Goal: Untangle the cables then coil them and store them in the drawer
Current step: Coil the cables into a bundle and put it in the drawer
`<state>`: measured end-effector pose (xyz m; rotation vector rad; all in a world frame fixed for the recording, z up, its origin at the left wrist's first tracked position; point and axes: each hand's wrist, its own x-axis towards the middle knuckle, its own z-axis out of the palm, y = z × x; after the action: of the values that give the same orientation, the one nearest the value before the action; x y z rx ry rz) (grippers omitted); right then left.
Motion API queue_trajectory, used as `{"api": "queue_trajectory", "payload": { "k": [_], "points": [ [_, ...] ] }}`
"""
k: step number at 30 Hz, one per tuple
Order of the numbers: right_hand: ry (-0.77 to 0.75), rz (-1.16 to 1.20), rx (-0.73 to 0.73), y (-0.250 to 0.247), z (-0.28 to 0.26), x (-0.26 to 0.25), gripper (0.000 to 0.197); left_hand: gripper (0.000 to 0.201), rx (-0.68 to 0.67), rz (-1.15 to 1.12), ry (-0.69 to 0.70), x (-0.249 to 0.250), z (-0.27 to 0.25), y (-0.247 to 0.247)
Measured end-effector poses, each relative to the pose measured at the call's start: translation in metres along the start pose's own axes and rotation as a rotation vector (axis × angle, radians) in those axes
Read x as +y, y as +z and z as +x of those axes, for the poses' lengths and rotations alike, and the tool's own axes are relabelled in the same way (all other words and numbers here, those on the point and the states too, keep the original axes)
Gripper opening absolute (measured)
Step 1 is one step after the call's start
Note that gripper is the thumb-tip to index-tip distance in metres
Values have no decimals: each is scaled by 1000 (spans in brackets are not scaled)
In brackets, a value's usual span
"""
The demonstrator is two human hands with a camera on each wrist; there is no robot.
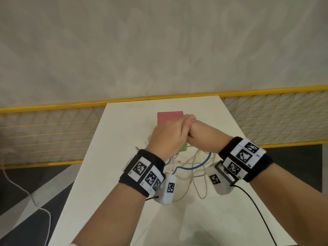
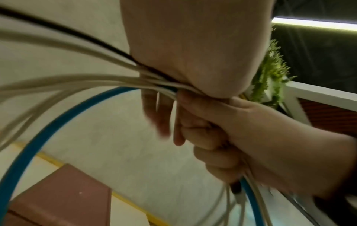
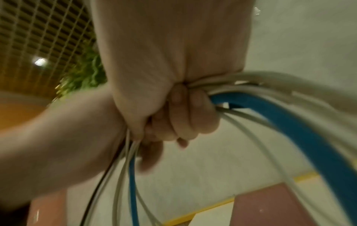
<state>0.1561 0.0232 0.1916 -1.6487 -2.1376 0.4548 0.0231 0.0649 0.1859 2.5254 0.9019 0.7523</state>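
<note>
With both hands raised together above the worktop (image 1: 230, 219), my left hand (image 1: 166, 137) and right hand (image 1: 204, 132) each hold curled fingers (image 2: 201, 126) tight around the cables (image 1: 191, 167), blue cable (image 2: 34, 145) included. Judging by the loops hanging tangled, untangling is in hand; next I must separate one strand before coiling.

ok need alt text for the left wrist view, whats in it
Two hands, the left hand above and the right hand below, grip one bundle of thin white cables, a thicker blue cable and a thin black cable, their loops hanging over a flat pink box.
</note>
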Motion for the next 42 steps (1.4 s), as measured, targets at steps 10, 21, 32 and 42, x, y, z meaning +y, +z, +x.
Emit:
{"api": "queue_trajectory", "payload": {
  "k": [10, 21, 32, 42],
  "points": [
    [-16, -60, -100, -19, 1, 22, 37, 20, 217, -141, -226, -39, 5, -20],
    [-150, -87, -46, -16, 21, -6, 23, 57, 48, -99, -53, -15, 13, -13],
    [-7, 165, 81, -12, 6, 48, 26, 63, 112, -469, -285, -32, 21, -44],
    [259, -61, -70, 26, -21, 101, 104, 63, 247, -536, -362, -32, 24, -55]
  ]
}}
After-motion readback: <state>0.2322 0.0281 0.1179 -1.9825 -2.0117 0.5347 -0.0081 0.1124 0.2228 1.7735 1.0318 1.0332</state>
